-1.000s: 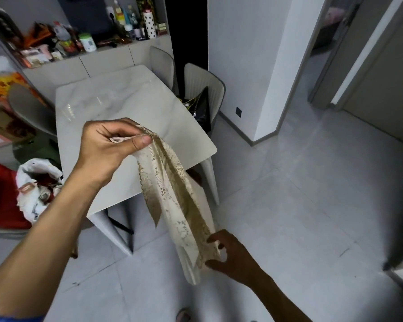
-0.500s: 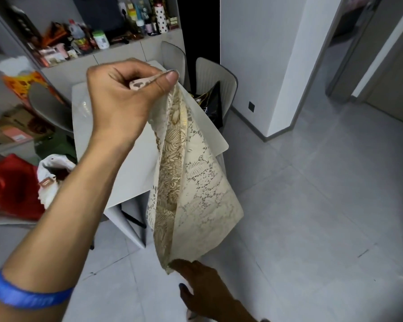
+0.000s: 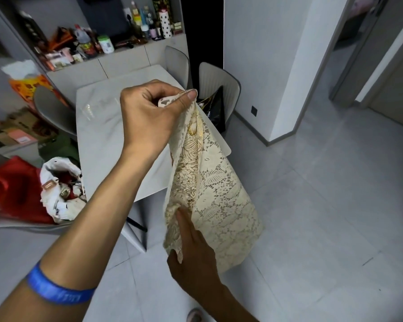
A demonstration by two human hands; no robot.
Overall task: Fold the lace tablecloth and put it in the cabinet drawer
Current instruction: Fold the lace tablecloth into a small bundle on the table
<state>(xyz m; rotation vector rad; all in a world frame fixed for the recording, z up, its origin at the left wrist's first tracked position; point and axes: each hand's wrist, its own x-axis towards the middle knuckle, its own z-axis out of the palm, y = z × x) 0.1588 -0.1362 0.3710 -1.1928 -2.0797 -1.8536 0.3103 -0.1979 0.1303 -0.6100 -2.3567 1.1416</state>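
Note:
The cream lace tablecloth (image 3: 219, 196) hangs folded in the air in front of the table's near corner. My left hand (image 3: 149, 117) pinches its top edge between thumb and curled fingers. My right hand (image 3: 193, 252) reaches up from below, its straight fingers lying against the cloth's lower left part, where a lace corner drapes over the hand near the thumb. The pale cabinet (image 3: 126, 63) stands against the far wall behind the table, its fronts closed.
A white marble table (image 3: 102, 126) stands ahead on the left, with grey chairs (image 3: 221, 82) around it and a black bag (image 3: 215, 108) on one. Bottles and boxes crowd the cabinet top. Red and white bags (image 3: 56, 189) sit at left. Grey tiled floor (image 3: 323, 205) spreads right.
My left hand lifted the cloth's top edge higher and held it up. My right hand let go of the bottom corner, dropped below the cloth, then rose against its lower part.

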